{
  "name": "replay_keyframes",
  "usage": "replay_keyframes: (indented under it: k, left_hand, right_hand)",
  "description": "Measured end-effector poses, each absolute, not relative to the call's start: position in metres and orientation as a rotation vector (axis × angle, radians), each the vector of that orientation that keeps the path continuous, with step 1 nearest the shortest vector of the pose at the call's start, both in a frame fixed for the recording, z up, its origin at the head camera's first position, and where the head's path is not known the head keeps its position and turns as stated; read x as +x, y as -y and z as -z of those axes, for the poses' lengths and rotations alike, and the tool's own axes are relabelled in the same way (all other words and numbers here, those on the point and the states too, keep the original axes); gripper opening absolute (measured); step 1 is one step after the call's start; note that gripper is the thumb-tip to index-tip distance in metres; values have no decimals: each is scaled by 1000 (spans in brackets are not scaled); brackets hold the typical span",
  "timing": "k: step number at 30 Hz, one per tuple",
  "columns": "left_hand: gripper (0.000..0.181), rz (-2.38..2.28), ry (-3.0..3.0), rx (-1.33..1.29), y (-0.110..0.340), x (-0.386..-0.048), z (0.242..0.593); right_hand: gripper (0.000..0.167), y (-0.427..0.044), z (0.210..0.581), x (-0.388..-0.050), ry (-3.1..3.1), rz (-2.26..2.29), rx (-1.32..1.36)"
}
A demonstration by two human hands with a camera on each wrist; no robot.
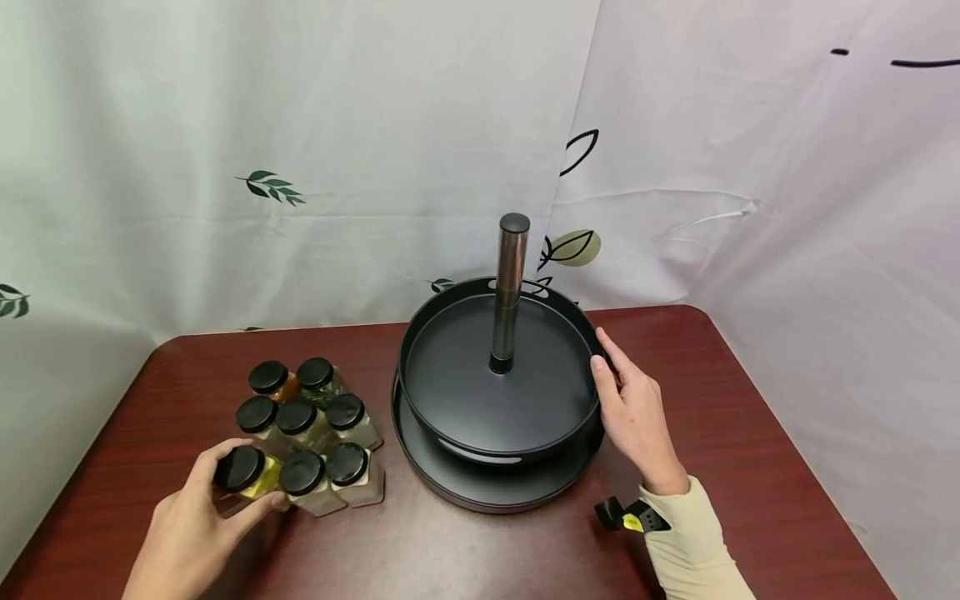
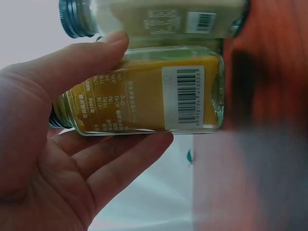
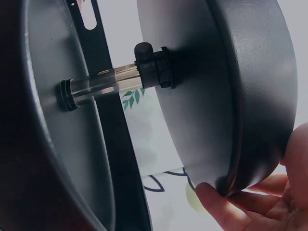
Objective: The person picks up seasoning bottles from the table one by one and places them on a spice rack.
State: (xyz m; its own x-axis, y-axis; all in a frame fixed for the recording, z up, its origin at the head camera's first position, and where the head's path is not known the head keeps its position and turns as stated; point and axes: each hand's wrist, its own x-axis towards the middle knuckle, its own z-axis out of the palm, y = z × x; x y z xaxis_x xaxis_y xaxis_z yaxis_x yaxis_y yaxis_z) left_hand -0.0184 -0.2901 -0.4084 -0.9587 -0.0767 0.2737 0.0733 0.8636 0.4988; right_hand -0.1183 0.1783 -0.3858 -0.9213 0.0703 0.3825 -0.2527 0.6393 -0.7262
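My left hand (image 1: 191, 521) grips a black-capped glass spice jar (image 1: 251, 472) at the near left corner of a group of jars. In the left wrist view, thumb and fingers are on opposite sides of this jar (image 2: 144, 96), which holds yellow-orange powder and carries a barcode label. I cannot tell whether its base touches the table. On the right, my other hand (image 1: 636, 417) holds the edge of the upper tray (image 1: 457, 375) of a black two-tier rack. Fingertips (image 3: 207, 192) reach beneath that tray's edge in the right wrist view.
Several more spice jars (image 1: 297, 417) stand close together beside the held one. Below the upper tray sits a wider lower tray (image 1: 487, 496). A metal post (image 1: 510, 283) rises from the upper tray. White patterned cloth (image 1: 375, 167) hangs behind the reddish-brown table (image 1: 420, 558).
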Motion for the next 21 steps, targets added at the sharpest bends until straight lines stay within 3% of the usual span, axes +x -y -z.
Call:
replay_keyframes:
  k: [9, 21]
  left_hand:
    - [82, 692, 2740, -6, 288, -18, 389]
    - [91, 781, 2673, 203, 281, -17, 380]
  right_hand:
    - [44, -178, 386, -118, 2477, -1182, 148]
    - [44, -178, 386, -116, 2483, -1183, 133]
